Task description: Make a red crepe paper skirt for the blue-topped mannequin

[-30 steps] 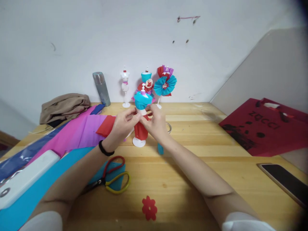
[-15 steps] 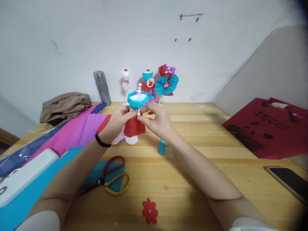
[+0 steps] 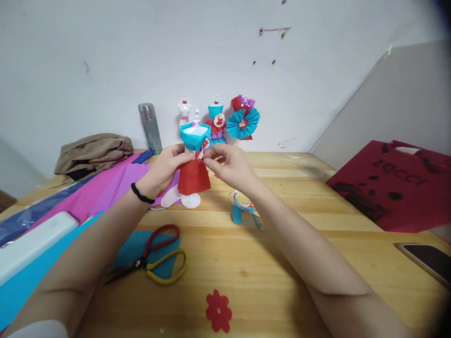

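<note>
A small white dress form [image 3: 196, 129] wears a blue paper collar [image 3: 194, 141] and a red paper skirt [image 3: 194, 178], with a little flower at the right of its waist. My left hand [image 3: 169, 164] is closed around the form's left side at the waist, the thumb lying across the front. At the other side, the fingertips of my right hand [image 3: 227, 162] pinch by the waist near the flower; exactly what lies between them is too small to make out. Below the skirt shows the form's round white base [image 3: 190, 201].
Behind stand more dress forms, one with a big blue paper flower [image 3: 243, 124], and a grey flask [image 3: 150, 129]. Scissors [image 3: 148, 260], a red paper flower [image 3: 219, 311] and paper scraps [image 3: 243, 206] lie nearer. Coloured paper covers the left; a red bag [image 3: 384, 188] and phone [image 3: 428, 260] are right.
The dress form has been raised a little and moved slightly left, with both hands along with it. The flower at its waist shows more plainly now.
</note>
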A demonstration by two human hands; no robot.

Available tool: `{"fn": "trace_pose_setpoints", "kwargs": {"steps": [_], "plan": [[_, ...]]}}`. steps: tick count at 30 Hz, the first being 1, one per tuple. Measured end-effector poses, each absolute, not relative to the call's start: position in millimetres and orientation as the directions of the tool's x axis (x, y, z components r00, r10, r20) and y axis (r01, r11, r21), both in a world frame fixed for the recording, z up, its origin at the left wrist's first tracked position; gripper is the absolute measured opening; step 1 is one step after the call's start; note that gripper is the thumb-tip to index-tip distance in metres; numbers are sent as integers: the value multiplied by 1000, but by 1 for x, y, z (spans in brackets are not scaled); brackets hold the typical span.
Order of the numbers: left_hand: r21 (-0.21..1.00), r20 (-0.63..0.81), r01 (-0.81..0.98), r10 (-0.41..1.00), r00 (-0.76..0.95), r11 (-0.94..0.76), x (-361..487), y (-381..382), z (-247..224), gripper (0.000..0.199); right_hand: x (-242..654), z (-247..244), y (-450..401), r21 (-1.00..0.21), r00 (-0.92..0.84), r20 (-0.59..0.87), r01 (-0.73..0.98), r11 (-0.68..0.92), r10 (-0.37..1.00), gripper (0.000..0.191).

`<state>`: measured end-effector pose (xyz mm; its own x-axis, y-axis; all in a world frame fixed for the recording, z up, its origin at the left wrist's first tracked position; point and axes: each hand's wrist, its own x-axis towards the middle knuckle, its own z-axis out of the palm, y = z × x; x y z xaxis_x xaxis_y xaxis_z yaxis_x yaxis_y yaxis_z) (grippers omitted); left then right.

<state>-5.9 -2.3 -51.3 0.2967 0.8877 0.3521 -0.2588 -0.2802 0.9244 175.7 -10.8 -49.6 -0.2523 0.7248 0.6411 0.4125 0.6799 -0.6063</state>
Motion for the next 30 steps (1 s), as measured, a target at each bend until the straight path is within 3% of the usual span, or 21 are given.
{"fn": "trace_pose_setpoints", "kwargs": {"steps": [9,15,26,30], "plan": [[928,357,-229,878,320,-294,-17,4,-51,18,171,-53,-12,-622,-228,653,383,683,723,5],[924,371,-230,865,338,-306,-17,4,-52,19,170,-53,-13,-692,-99,630,379,615,770,22],[922,381,-208,866,324,-328,-13,3,-53,18,164,-62,-8,-625,-70,709,398,671,702,35],[916,398,-179,869,293,-359,-10,1,-52,17,163,-61,-11,-631,-80,713,361,687,697,28]]}}
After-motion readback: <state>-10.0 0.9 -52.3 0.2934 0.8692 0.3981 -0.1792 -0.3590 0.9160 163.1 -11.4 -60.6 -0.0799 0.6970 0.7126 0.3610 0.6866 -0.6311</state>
